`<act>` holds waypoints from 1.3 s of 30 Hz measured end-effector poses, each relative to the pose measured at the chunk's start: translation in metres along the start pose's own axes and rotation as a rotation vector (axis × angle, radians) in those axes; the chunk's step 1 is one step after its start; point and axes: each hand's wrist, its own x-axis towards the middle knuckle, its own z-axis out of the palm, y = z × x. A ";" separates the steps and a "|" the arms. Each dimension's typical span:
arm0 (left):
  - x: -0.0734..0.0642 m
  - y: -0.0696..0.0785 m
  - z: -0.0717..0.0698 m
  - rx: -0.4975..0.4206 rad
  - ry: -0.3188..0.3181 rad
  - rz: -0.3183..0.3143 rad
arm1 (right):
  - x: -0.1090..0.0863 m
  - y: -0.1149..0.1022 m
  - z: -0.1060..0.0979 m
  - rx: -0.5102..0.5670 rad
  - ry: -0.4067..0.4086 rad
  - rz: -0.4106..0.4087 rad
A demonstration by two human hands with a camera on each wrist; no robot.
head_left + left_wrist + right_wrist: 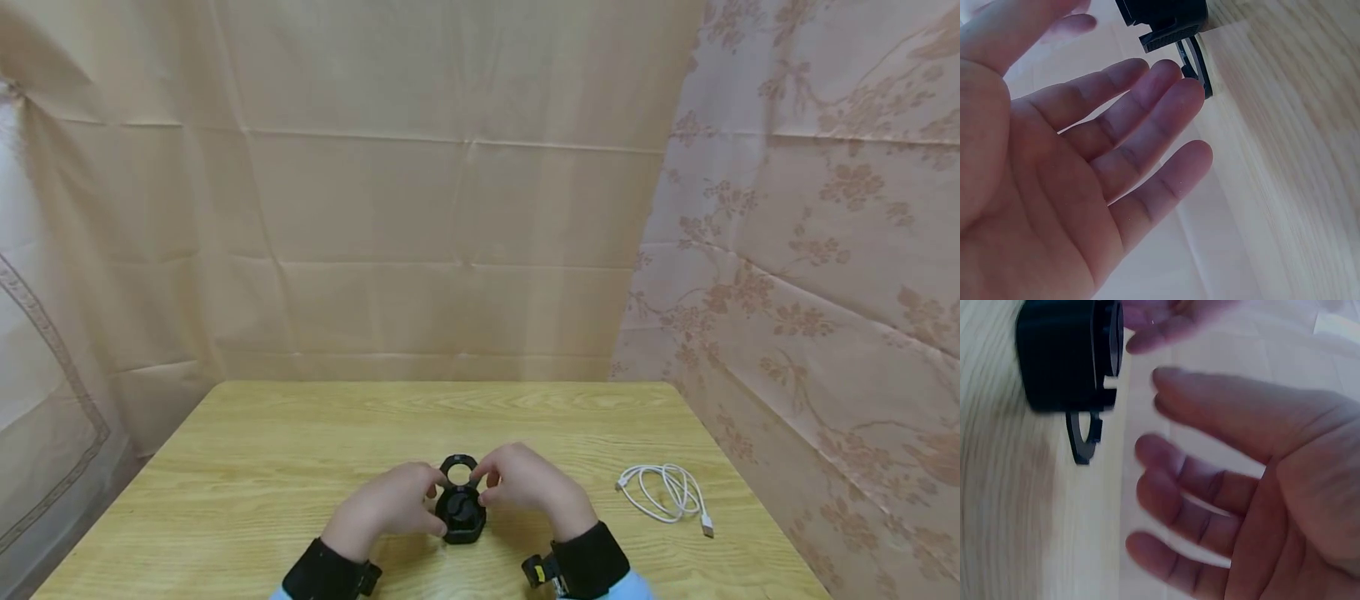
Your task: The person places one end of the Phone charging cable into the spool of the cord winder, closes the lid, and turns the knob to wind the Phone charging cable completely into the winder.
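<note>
The left hand (401,498) and right hand (528,483) are gripping nothing, fingers loosely parted; between their fingertips the case (463,533) is sitting, the table (262,467) apparently supporting it.

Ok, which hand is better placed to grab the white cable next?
Probably the right hand: the white cable lies on its side, while the left hand is farther, across the black object.

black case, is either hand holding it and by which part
Nothing appears held: the right hand is clear of the black case, and the left hand is relaxed beside it, any touch unclear.
</note>
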 end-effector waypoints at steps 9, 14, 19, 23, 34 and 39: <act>-0.001 0.002 0.001 0.015 -0.007 0.004 | 0.006 -0.010 0.012 -0.039 -0.022 0.051; -0.001 0.003 0.001 0.007 -0.007 -0.007 | 0.006 -0.010 0.014 -0.040 -0.023 0.083; -0.002 0.002 0.001 -0.006 -0.012 -0.021 | 0.006 -0.009 0.016 -0.047 -0.022 0.085; -0.003 0.002 0.000 -0.026 -0.023 -0.034 | 0.006 -0.010 0.016 -0.066 -0.015 0.074; -0.002 0.001 0.001 -0.006 -0.022 -0.043 | 0.005 -0.011 0.018 -0.090 -0.010 0.083; -0.002 0.001 0.001 -0.007 -0.025 -0.051 | 0.006 -0.011 0.019 -0.111 -0.006 0.093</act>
